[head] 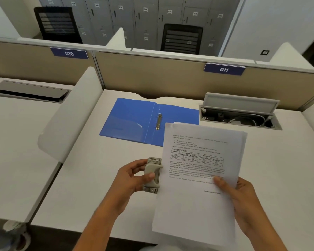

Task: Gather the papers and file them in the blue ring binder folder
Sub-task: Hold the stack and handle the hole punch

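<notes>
A stack of printed white papers point(198, 180) is held above the desk, its left edge slid into a beige hole punch point(152, 175). My left hand point(132, 176) grips the hole punch, thumb over its lever. My right hand point(232, 191) pinches the stack at its right side, thumb on top of the page. The blue ring binder folder point(132, 120) lies open and flat on the desk behind, its metal rings point(159, 121) showing at the spine; the papers cover its near right corner.
An open cable tray point(241, 113) with wires sits at the back right of the white desk point(91, 178). A white divider panel point(71, 116) stands on the left. A beige partition point(152, 77) closes the back. Black chairs and grey lockers lie beyond.
</notes>
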`<state>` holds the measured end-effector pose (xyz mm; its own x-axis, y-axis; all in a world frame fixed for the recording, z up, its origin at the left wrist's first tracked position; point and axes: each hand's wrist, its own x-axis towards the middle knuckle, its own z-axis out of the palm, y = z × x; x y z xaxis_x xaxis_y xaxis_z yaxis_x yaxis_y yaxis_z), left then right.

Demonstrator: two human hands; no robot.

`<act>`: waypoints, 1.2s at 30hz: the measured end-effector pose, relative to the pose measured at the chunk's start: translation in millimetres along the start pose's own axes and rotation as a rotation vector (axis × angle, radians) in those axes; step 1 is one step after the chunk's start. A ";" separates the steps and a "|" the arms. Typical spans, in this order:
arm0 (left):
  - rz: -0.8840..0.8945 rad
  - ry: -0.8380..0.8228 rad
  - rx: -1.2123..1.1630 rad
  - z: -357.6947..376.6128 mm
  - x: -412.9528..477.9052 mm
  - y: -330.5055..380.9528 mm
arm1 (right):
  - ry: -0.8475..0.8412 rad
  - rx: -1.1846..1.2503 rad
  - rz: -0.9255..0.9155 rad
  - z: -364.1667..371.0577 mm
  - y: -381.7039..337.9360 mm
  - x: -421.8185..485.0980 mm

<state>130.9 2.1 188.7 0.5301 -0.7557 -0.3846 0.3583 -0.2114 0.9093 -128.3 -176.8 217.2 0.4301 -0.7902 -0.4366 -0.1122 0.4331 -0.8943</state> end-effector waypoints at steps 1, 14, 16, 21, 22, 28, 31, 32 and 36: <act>0.001 -0.002 0.009 0.6 -0.3 -0.1 | 0.001 -0.001 0.000 0.6 0.7 -0.2; -0.020 0.021 0.020 6.4 -1.5 -0.5 | 0.001 0.000 0.005 15.5 10.2 4.0; -0.032 0.025 0.009 7.1 -0.7 -0.5 | 0.018 0.004 0.014 16.8 11.7 6.3; -0.069 0.003 -0.050 6.3 1.3 3.3 | 0.030 -0.003 0.029 18.5 12.9 9.7; -0.075 -0.001 -0.057 6.0 1.7 4.1 | 0.028 -0.006 0.028 18.8 13.1 10.3; -0.132 -0.050 -0.091 4.4 1.9 6.5 | 0.020 -0.004 0.035 18.6 14.9 15.1; -0.135 -0.062 -0.081 3.9 2.2 6.5 | 0.020 0.002 0.039 18.1 15.9 15.9; -0.134 -0.063 -0.074 3.9 2.4 6.2 | 0.020 0.004 0.039 17.7 16.2 16.0; -0.136 -0.058 -0.069 4.5 4.3 5.6 | 0.022 0.007 0.040 15.8 16.8 16.8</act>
<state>131.7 -5.1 192.9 0.4287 -0.7581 -0.4914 0.4768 -0.2722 0.8358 -108.7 -175.9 196.4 0.4056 -0.7817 -0.4737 -0.1227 0.4670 -0.8757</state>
